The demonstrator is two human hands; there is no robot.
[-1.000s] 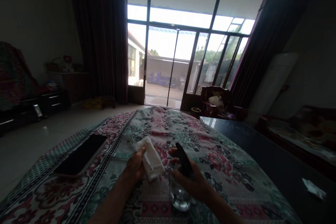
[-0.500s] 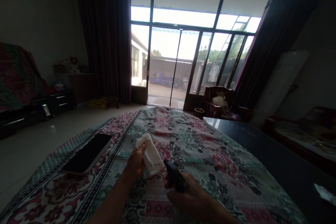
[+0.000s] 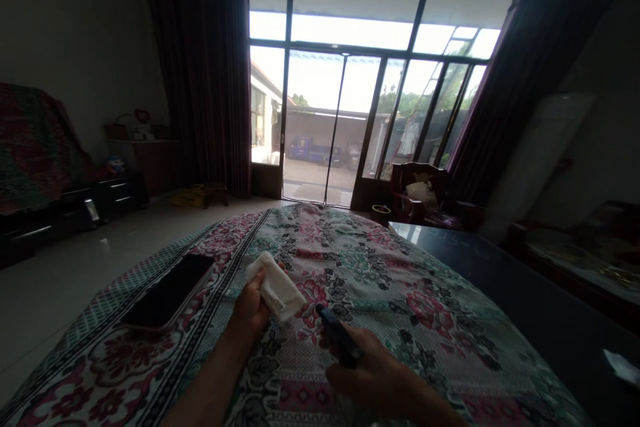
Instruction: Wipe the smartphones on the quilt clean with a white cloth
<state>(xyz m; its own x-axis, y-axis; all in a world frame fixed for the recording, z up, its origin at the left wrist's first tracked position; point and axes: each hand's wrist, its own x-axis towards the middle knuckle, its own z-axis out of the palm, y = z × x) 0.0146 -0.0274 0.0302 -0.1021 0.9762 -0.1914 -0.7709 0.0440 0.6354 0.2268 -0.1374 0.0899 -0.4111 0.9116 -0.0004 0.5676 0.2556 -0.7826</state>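
Note:
My left hand [image 3: 253, 303] is closed on a folded white cloth [image 3: 280, 290], soft-edged and perhaps tissue, with the thumb lying over its top. The cloth is held tilted above a flowered bedspread [image 3: 420, 320]. To its right, my right hand [image 3: 363, 360] wraps round a small dark elongated object [image 3: 336, 335]. That object's narrow end points up and left towards the cloth, and a gap separates the two. Its exact kind is too dark to make out. A black smartphone [image 3: 170, 293] lies on the bedspread left of my left hand.
Right of the bedspread is a dark glossy table [image 3: 480, 280] bearing a pale crumpled piece [image 3: 623, 367]. Beyond stand a wooden armchair [image 3: 420, 193] and a glass door [image 3: 320, 127]. A low black cabinet [image 3: 120, 193] is at the left wall.
My left hand has shifted slightly left with the white cloth, which is turned a little more sideways. The gap to the dark object has widened, and my right hand sits marginally farther right.

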